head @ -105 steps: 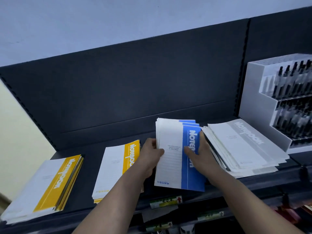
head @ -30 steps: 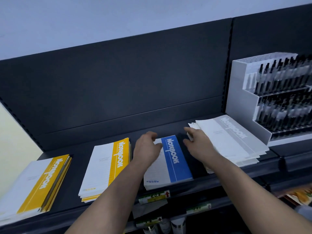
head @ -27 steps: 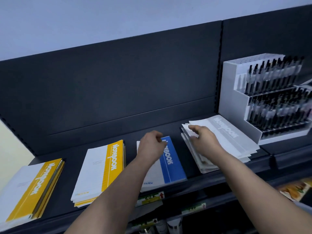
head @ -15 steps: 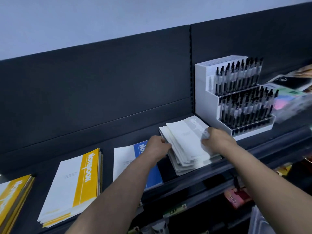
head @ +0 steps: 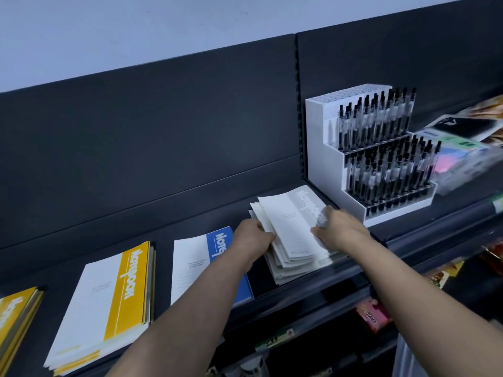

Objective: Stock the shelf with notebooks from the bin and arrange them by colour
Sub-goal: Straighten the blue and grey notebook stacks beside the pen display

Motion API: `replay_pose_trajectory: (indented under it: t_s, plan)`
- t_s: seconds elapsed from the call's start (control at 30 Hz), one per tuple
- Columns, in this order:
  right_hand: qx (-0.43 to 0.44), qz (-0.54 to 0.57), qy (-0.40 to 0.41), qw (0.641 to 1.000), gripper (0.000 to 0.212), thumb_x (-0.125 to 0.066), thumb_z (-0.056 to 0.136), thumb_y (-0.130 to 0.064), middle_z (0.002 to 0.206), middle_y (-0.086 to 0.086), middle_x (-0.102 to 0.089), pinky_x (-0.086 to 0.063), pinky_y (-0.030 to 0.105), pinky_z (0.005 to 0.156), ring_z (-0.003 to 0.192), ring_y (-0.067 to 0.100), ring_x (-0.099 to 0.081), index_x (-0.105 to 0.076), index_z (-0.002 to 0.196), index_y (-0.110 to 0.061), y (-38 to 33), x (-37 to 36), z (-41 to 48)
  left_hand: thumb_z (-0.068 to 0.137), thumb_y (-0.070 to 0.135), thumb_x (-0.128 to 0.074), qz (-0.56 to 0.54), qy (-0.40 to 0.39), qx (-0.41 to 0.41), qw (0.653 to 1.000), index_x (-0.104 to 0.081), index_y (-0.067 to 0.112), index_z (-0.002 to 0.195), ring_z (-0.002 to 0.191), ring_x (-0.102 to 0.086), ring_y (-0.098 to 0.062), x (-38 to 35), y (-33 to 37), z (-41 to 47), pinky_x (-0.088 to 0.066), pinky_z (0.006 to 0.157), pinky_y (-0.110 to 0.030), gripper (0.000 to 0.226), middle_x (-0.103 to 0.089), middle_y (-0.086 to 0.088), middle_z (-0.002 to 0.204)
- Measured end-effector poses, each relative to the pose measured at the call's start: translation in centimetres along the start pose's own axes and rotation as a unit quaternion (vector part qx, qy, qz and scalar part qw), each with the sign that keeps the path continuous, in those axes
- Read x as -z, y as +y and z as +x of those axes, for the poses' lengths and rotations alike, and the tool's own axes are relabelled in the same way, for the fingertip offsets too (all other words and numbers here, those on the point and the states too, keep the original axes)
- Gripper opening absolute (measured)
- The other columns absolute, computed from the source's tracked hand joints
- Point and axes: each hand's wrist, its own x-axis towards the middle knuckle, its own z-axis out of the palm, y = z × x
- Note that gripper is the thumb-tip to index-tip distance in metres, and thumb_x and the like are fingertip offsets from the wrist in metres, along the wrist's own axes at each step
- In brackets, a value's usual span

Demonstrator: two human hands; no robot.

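Your left hand [head: 251, 238] curls against the left edge of the grey notebook stack [head: 288, 229], fingers tucked at its side. Your right hand [head: 337, 227] lies over the stack's right side, thumb on the top cover and fingers curled round the edge. The stack sits fanned and uneven at the front edge of the shelf [head: 163, 257], just beside the white pen display [head: 326, 148]. Leftward lie the blue notebook stack [head: 196, 262], partly behind your left forearm, then the yellow notebook stack [head: 109, 300] and another yellow stack [head: 13, 314] at the left.
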Motion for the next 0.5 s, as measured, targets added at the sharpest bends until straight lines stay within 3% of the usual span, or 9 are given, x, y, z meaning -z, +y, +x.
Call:
replay_pose_trajectory:
  t_s: [0.1,0.2,0.3,0.37,0.43,0.5]
  plan:
    - [0.013,-0.026,0.018,0.999,0.049,-0.052,0.091,-0.043,0.137,0.009,-0.045,-0.043,0.04,0.096,0.122,0.029,-0.049,-0.043,0.131,-0.017,-0.5,0.2,-0.4,0.087,0.011,-0.06,-0.006,0.006,0.001,1.0,-0.066,0.006,0.099,0.094,-0.068,-0.028,0.0,-0.2,0.3,-0.057,0.087,-0.047,0.015,-0.07,-0.012,0.1]
    - [0.069,0.006,0.06,0.996,0.049,-0.045,0.096,-0.034,0.152,0.005,-0.03,-0.034,0.041,0.107,0.136,0.026,-0.035,-0.037,0.142,-0.017,-2.0,0.5,-1.2,0.086,0.011,-0.058,-0.005,0.043,-0.006,0.999,-0.063,0.011,0.09,0.085,-0.063,-0.024,0.6,-0.4,0.4,-0.057,0.086,-0.046,0.006,-0.068,-0.008,0.093]
    - [0.151,0.081,0.069,0.983,0.05,-0.045,0.097,-0.023,0.151,0.003,-0.034,-0.033,0.035,0.11,0.137,0.023,-0.036,-0.034,0.146,-0.016,-4.6,-0.3,-2.3,0.089,0.009,-0.054,-0.012,0.096,-0.019,0.995,-0.049,0.025,0.074,0.086,-0.06,-0.026,1.9,-0.9,0.1,-0.057,0.084,-0.045,0.022,-0.061,-0.002,0.086]
    - [0.205,0.105,0.055,0.972,0.048,-0.045,0.097,-0.019,0.146,0.005,-0.042,-0.034,0.032,0.108,0.133,0.022,-0.041,-0.038,0.144,-0.016,-7.0,-1.5,-3.1,0.09,0.007,-0.05,-0.009,0.123,-0.033,0.992,-0.057,0.019,0.094,0.093,-0.064,-0.033,3.4,-1.6,-0.6,-0.056,0.083,-0.043,0.014,-0.065,-0.008,0.099]
    - [0.25,0.109,0.026,0.962,0.047,-0.046,0.096,-0.018,0.143,0.007,-0.046,-0.036,0.031,0.106,0.131,0.023,-0.044,-0.04,0.143,-0.015,-9.9,-3.2,-3.9,0.091,0.007,-0.048,0.001,0.167,-0.027,0.986,-0.057,0.01,0.12,0.101,-0.064,-0.035,5.7,-2.9,-1.6,-0.056,0.085,-0.042,0.031,-0.065,-0.012,0.111]
    - [0.282,0.112,-0.015,0.953,0.048,-0.047,0.096,-0.017,0.143,0.007,-0.047,-0.039,0.031,0.104,0.129,0.023,-0.046,-0.039,0.144,-0.015,-12.7,-4.9,-4.8,0.089,0.007,-0.045,0.024,0.217,-0.018,0.976,-0.061,0.01,0.105,0.098,-0.064,-0.036,8.6,-4.6,-2.8,-0.055,0.08,-0.04,0.022,-0.067,-0.015,0.105]
